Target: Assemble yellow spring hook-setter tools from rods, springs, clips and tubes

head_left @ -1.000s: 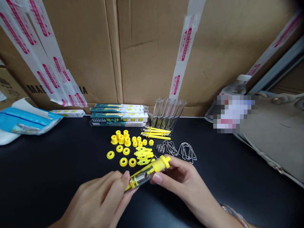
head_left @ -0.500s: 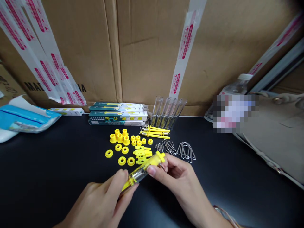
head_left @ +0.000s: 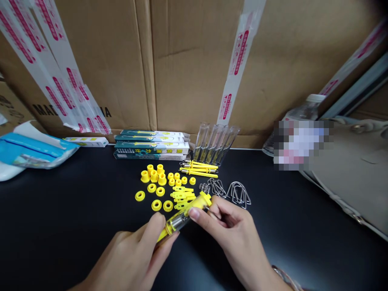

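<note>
Clear tube [head_left: 176, 222] with a yellow cap [head_left: 200, 199] lies slantwise between the two hands, held above the near part of a smooth black tabletop [head_left: 60, 214], its capped end up toward the right. Inside the tube a silvery spring and yellow parts show through. The left hand [head_left: 130, 250] has its fingers closed around the lower end. The right hand [head_left: 235, 226] pinches the tube just below the cap – thumb pressed on top, other fingers curled in behind; what the hidden fingertips touch, I cannot tell. A bracelet [head_left: 285, 277] circles the right wrist.

Beyond the hands, small parts lie sorted on the black surface: yellow collars [head_left: 154, 175], yellow flat rings [head_left: 156, 209], slotted yellow pieces [head_left: 182, 195] just beside the cap, little coil springs [head_left: 204, 187], and bent wire hooks [head_left: 239, 192] to their right. Farther back rest yellow rods [head_left: 200, 169], a leaning row of clear tubes [head_left: 216, 143] and a stack of printed boxes [head_left: 151, 149].

Brown cardboard [head_left: 188, 81] walls off the back, striped with red-and-white tape [head_left: 238, 60]. A blue packet [head_left: 36, 147] lies at the far left; at the right stand a capped bottle [head_left: 307, 109] – partly covered by a pixelated patch – and a beige bag [head_left: 357, 178].
</note>
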`<state>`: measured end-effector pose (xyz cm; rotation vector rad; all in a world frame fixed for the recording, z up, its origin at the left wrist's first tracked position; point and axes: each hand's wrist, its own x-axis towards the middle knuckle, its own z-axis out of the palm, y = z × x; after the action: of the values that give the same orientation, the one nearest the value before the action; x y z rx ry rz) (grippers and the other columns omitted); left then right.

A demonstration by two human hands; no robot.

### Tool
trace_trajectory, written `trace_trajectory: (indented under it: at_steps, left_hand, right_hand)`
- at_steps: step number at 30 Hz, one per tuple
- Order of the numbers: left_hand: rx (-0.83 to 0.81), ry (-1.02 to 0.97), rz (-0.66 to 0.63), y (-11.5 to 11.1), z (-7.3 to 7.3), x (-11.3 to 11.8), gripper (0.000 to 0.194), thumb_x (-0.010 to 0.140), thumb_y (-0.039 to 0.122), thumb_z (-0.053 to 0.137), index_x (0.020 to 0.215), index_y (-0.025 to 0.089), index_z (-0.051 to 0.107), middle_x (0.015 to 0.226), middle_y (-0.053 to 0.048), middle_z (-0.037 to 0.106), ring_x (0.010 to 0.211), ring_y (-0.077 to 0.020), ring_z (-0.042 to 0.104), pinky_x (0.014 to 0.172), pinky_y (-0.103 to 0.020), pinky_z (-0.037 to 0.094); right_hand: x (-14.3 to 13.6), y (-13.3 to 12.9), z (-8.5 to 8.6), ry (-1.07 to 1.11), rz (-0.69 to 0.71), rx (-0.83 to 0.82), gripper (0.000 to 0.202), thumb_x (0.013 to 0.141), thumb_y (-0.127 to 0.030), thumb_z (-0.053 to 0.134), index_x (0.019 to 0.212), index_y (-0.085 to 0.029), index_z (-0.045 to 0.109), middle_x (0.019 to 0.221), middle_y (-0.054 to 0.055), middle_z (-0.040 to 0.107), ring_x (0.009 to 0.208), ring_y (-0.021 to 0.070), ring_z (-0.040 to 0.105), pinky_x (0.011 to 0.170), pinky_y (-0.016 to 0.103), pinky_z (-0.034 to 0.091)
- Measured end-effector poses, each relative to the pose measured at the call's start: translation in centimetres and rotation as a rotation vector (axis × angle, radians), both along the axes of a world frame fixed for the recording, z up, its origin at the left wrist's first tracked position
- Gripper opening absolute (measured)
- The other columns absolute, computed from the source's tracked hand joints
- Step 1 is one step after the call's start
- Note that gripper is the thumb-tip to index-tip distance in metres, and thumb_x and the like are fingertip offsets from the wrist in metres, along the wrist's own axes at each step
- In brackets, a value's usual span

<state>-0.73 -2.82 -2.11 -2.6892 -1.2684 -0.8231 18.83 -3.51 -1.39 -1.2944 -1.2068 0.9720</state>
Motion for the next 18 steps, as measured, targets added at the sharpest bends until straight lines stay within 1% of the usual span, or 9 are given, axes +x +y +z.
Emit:
trace_trajectory:
  at_steps: [6,10,14,18]
  left_hand:
    - [-0.068,0.013,0.023,0.16,-0.09,0.17,0.029,0.103,0.022,0.030,0.078,0.026,0.044,0.052,0.010,0.065,0.033,-0.0145,0.062,0.032,-0.025,0.032]
    - [-0.043,-0.014,0.024,-0.01,0.06,0.26,0.023,0.101,0.020,0.034,0.080,0.026,0.043,0.050,0.011,0.064,0.027,-0.0141,0.056,0.031,-0.025,0.028]
    - [-0.060,0.029,0.025,-0.21,0.47,0.43,0.025,0.102,0.018,0.032,0.080,0.027,0.040,0.052,0.011,0.065,0.033,-0.0143,0.063,0.031,-0.025,0.030]
    - [-0.001,0.085,0.030,-0.17,0.73,0.63,0.028,0.102,0.016,0.027,0.081,0.027,0.043,0.053,0.009,0.066,0.033,-0.0153,0.062,0.032,-0.026,0.031]
  right_hand:
    - [0.04,-0.02,-0.16,-0.041,-0.020,-0.001,0.058,0.077,-0.046,0.072,0.055,-0.023,0.024,0.055,-0.008,0.021,0.053,0.0090,0.016,0.045,0.024,0.015]
    - [0.04,0.02,-0.34,-0.036,-0.029,-0.022,0.060,0.075,-0.049,0.074,0.054,-0.023,0.024,0.054,-0.008,0.021,0.053,0.0091,0.016,0.045,0.025,0.015]
    - [0.06,0.11,-0.29,-0.023,-0.034,-0.034,0.061,0.074,-0.049,0.075,0.054,-0.024,0.023,0.054,-0.008,0.021,0.053,0.0094,0.016,0.046,0.025,0.016]
    - [0.04,0.13,-0.27,-0.021,-0.034,-0.019,0.063,0.075,-0.049,0.075,0.055,-0.024,0.021,0.055,-0.007,0.023,0.054,0.0098,0.018,0.047,0.025,0.020]
